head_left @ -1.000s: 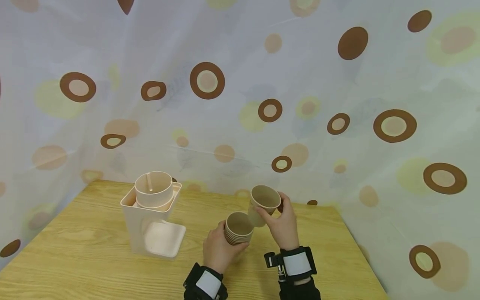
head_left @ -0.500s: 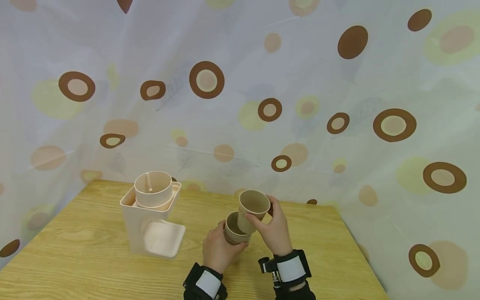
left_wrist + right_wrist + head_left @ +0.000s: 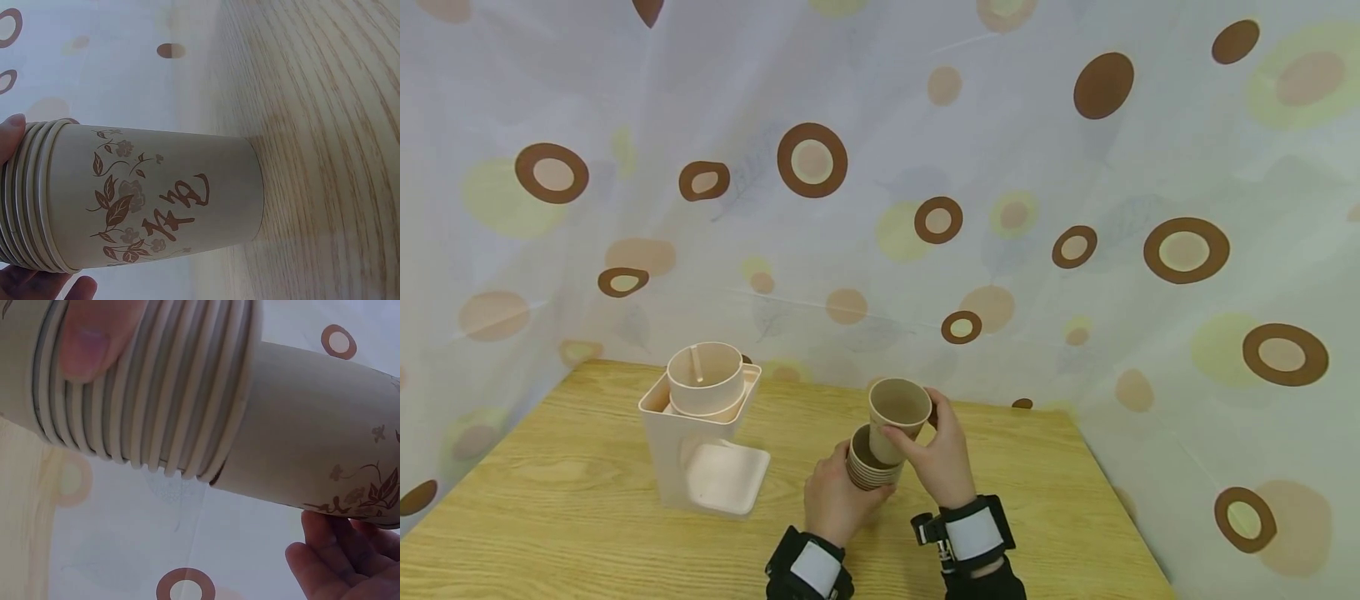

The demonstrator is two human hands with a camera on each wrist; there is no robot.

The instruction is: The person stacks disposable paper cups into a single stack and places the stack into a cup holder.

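My left hand [image 3: 837, 500] grips a stack of paper cups [image 3: 874, 478] near its rims, just above or on the table. In the left wrist view the stack's lowest cup [image 3: 156, 200] shows brown flowers and lettering. Above it, my right hand [image 3: 943, 458] holds a single paper cup [image 3: 883, 437] by its side, thumb at the front. This cup is tilted, with its lower end inside the stack's mouth. The right wrist view shows the cup [image 3: 300, 425] coming out of the ribbed rims [image 3: 156, 394]; its base is hidden there.
Left on the wooden table [image 3: 580, 500] stands a cream plastic bin [image 3: 677, 454] with a round container [image 3: 706, 392] in its top and a flat flap [image 3: 730, 479] at the front. A spotted white sheet [image 3: 865, 100] hangs behind and at both sides.
My right hand has moved left and brought the single cup from beside the stack to over it, with its lower end now inside. My left hand has stayed on the stack.
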